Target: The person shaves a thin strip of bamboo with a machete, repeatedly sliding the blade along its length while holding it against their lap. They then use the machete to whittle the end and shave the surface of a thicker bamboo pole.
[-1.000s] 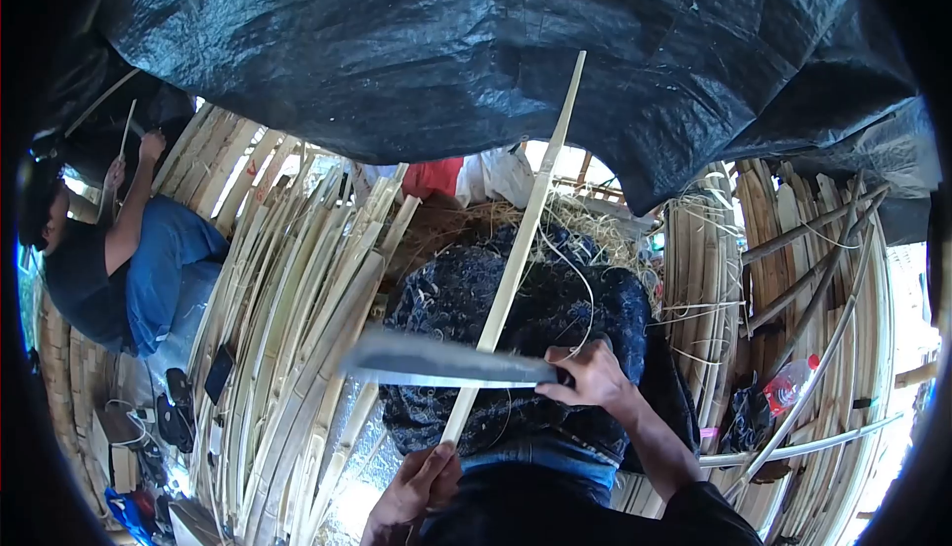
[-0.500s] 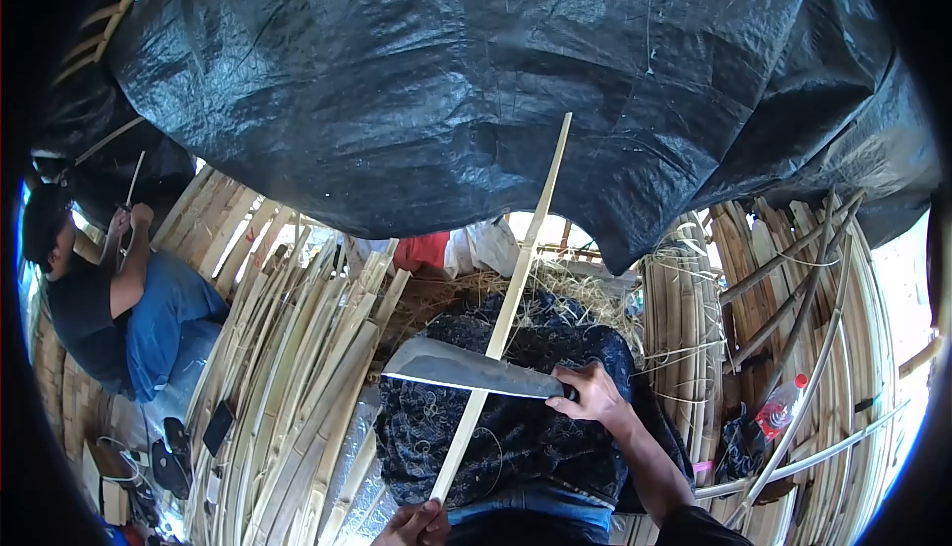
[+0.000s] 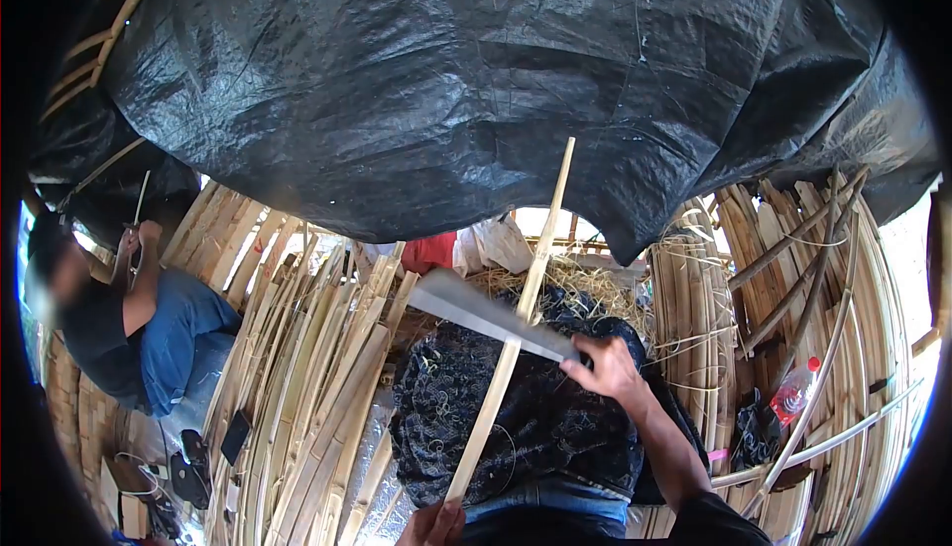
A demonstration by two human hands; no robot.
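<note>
Shaving step on a bamboo strip [image 3: 516,333]. The strip runs as a long diagonal from the bottom centre of the frame up to the middle, its tip against the black tarp [image 3: 476,80]. The right hand [image 3: 610,367], centre right, is clenched on the handle of a broad knife [image 3: 486,316]. The blade points toward the upper left and lies across the strip at about its mid-length, touching it. The left hand [image 3: 436,524], at the bottom edge, grasps the strip's lower end; it is partly cut off by the frame, so only the finger wrap shows. The strip lies over a dark patterned cloth [image 3: 516,417] on the lap, which has thin curly shavings scattered on it.

Judgement: the blade is partway along a stroke, with the upper half of the strip not yet passed. The next move calls for a steady shallow blade angle, a firm pull-hold from the left hand, and the edge running away from the body.

Left of centre is a pile of split bamboo slats [image 3: 297,387]. At the far left another person [image 3: 129,328] sits holding a thin stick. At lower right is a plastic bottle [image 3: 793,387].
</note>
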